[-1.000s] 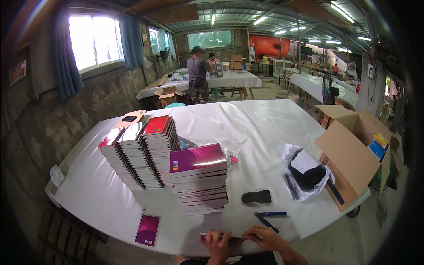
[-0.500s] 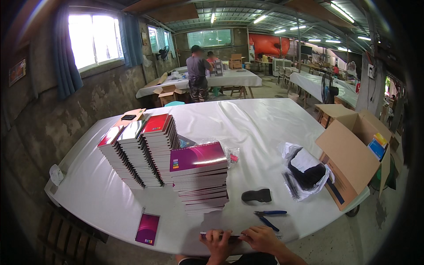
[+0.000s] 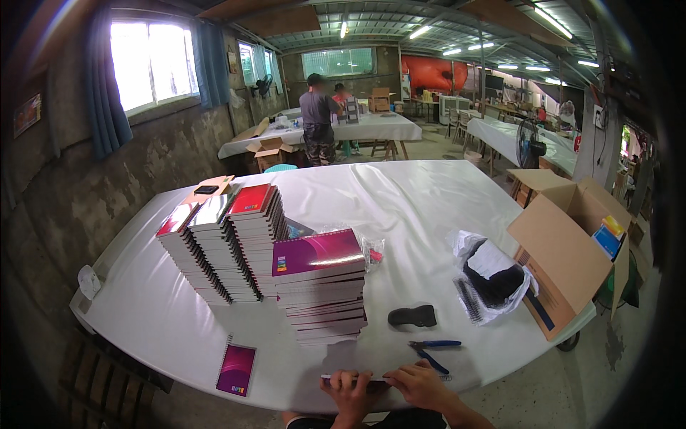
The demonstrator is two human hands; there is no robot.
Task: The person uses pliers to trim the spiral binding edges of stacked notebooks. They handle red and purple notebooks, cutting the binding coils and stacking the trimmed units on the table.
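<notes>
At the table's near edge my left hand point(image 3: 348, 395) is closed around a thin purple-covered notebook point(image 3: 333, 377), seen edge-on. My right hand point(image 3: 416, 386) grips the same notebook at its right end, fingers bent over its edge. Most of the notebook is hidden behind my fingers. Just beyond stands a tall stack of purple-covered notebooks point(image 3: 319, 261). Blue-handled pliers point(image 3: 433, 352) lie by my right hand, with a small wire coil point(image 3: 444, 377) next to them. A dark, paddle-shaped object point(image 3: 412, 316) rests farther up. To the left lies a single purple spiral notebook point(image 3: 236, 370).
Three stacks of spiral-bound notebooks point(image 3: 250, 200) stand at the left. On the right are a plastic bag of black binding coils point(image 3: 495, 275) and an open cardboard box point(image 3: 561, 254). A person point(image 3: 317, 118) stands at a farther table. White sheeting covers my table point(image 3: 421, 214).
Both hands keep hold of the notebook in nearly the same place. The whole view has shifted very slightly.
</notes>
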